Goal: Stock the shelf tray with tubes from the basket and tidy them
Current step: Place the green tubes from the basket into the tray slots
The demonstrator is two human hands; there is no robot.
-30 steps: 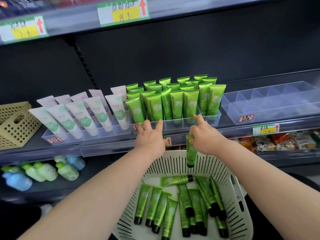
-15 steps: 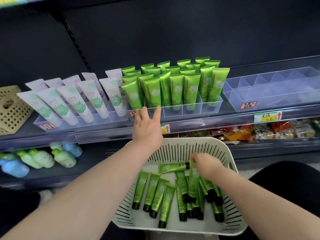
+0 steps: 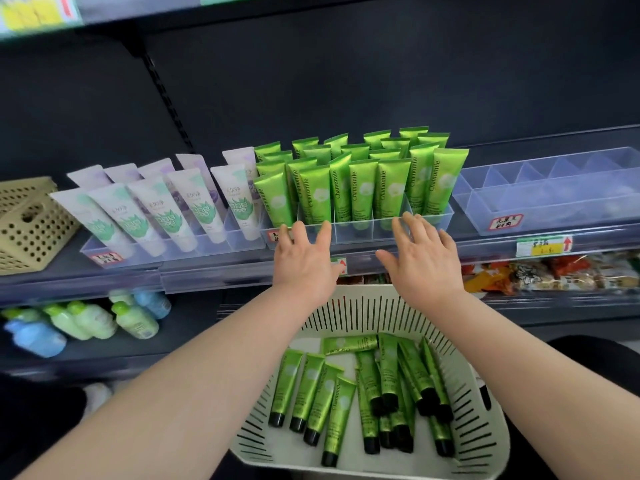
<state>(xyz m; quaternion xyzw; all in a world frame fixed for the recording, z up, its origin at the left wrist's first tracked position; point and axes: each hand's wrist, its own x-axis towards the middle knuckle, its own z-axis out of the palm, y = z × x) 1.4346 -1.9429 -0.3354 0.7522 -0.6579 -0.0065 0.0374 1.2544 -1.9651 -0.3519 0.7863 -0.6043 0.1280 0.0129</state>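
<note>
Left hand: the left hand [image 3: 304, 261] was flat, back up, fingers straight and spread, and held nothing. Its fingertips [image 3: 325, 227] lay at the left end of the shelf tray's front wall.
Right hand: the right hand [image 3: 423, 259] was spread in the same way, palm down, gripping nothing, with its fingertips at the right part of the same wall. Whether either hand pressed on the wall could not be told.
Shelf tray: the clear divided tray [image 3: 360, 229] sat on the middle shelf, at its front edge.
Tubes in tray: green Chamomile tubes [image 3: 362, 188] stood cap down in rows, filling the compartments and leaning slightly.
Basket: a white slotted basket [image 3: 479, 396] sat below the hands, in front of the shelf.
Tubes in basket: more green tubes with black caps [image 3: 311, 393] lay flat inside. Four lay side by side at the left, the others were heaped at the right, and one lay crosswise at the back.
Left neighbour: white and lavender tubes [image 3: 166, 209] leaned in their own clear tray [image 3: 194, 247], just beside the green ones.
Right neighbour: another clear compartment tray [image 3: 554, 206] bore a handwritten label.
Far left: a beige perforated basket [image 3: 27, 226] sat on the same shelf.
Lower shelf: green and blue bottles [image 3: 93, 320] sat at the left and snack packets [image 3: 554, 271] at the right.
</note>
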